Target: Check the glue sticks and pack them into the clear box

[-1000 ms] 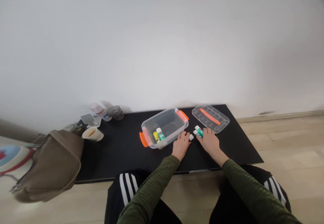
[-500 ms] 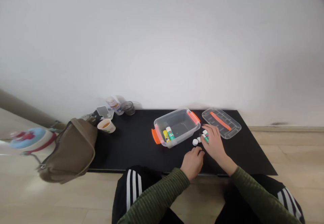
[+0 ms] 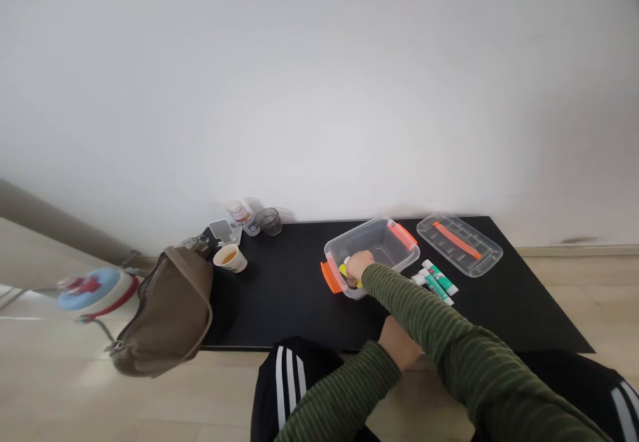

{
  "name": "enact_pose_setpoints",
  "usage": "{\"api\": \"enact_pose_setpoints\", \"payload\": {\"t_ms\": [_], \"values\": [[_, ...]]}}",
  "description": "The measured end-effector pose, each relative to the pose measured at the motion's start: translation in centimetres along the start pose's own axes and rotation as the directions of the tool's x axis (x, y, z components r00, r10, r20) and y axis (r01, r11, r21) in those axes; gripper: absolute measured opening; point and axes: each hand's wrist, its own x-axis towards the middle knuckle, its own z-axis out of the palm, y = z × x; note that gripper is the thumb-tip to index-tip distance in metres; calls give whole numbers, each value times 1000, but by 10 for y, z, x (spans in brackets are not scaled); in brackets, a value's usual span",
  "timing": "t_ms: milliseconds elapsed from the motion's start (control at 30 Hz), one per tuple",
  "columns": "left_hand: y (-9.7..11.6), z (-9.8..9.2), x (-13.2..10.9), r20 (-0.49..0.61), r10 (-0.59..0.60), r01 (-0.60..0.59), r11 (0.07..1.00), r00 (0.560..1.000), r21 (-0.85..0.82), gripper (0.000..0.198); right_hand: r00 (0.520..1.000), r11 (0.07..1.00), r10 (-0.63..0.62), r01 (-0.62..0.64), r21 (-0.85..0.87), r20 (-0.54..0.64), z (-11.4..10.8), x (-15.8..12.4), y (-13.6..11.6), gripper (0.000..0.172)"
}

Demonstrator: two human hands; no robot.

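My right hand (image 3: 359,265) reaches down into a clear plastic box (image 3: 372,230) with orange latches. Its fingers are closed around a glue stick at the box's left end, mostly hidden by the hand. Yellow parts of a glue stick (image 3: 343,269) show beside the fingers. My left hand (image 3: 399,345) rests low at the table's front edge, its fingers hidden behind the right sleeve. Right of the box, green-and-white glue sticks (image 3: 442,277) lie side by side on the black table (image 3: 289,302), partly overlapped by a white-ended one.
The clear lid (image 3: 459,245) with an orange handle lies at the back right. To the left stand a paper cup (image 3: 230,259) with brownish liquid, a dark glass (image 3: 269,221), a bottle (image 3: 243,218) and a brown bag (image 3: 167,315). A wall rises behind the table.
My right hand has left the glue sticks beside the box and moved left into the box, its arm now crossing over my left hand. The view has shifted slightly left.
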Motion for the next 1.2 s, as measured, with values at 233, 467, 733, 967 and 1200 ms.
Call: {"api": "enact_pose_setpoints", "payload": {"t_ms": [233,467,733,967,1200], "values": [[-7,-24,10,-2,-163,161,978,987,-132,24,996,994,77,-72,-78,54,-32,5,7,40],[-13,-40,20,178,-513,277,122,839,-953,39,955,993,-62,31,-111,-291,-55,-101,52,45],[14,-41,2,-46,-464,210,486,885,-848,47,996,975,82,-74,208,-32,2,-168,115,48],[9,-32,5,17,-417,334,703,909,-628,28,994,974,107,-112,198,37,21,-177,132,39],[19,-19,7,-59,-539,355,629,840,-691,38,999,999,15,-17,-35,-38,2,-179,149,40]]}}
